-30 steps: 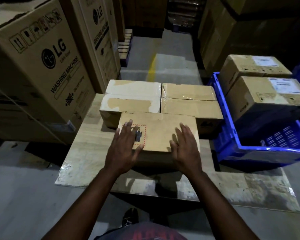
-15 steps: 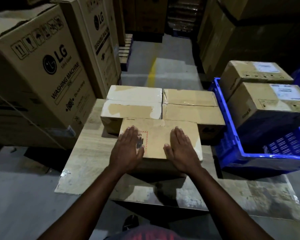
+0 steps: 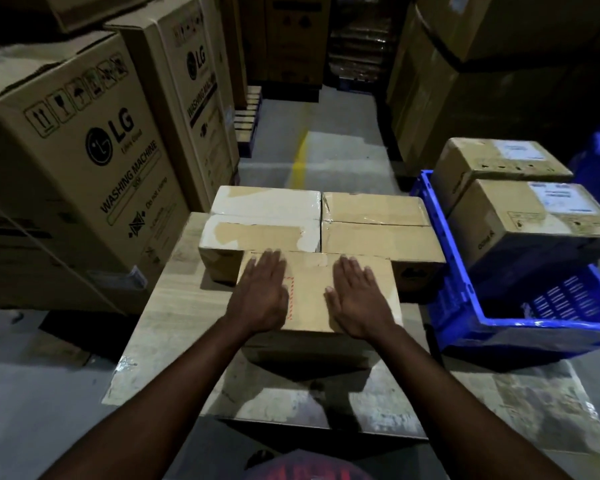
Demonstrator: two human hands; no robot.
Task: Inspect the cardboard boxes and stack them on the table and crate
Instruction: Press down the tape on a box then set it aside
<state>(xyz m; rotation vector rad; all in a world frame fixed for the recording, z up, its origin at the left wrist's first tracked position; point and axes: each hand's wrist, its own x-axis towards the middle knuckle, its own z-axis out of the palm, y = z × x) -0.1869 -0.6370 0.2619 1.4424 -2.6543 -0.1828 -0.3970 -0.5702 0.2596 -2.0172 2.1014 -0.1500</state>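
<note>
Two flat palms, my left hand and right hand, are resting on the box on the table, and pushing too hard I am risking shoving the rear boxes off.

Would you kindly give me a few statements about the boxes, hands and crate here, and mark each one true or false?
1. The left hand and the right hand both lie flat on top of the front box. True.
2. The blue crate holds no boxes. False: a nearer labelled box and a farther labelled box sit in it.
3. The large carton on the left is printed WASHING MACHINE. True.
4. The blue crate stands to the left of the front box. False: it stands to its right.
</note>
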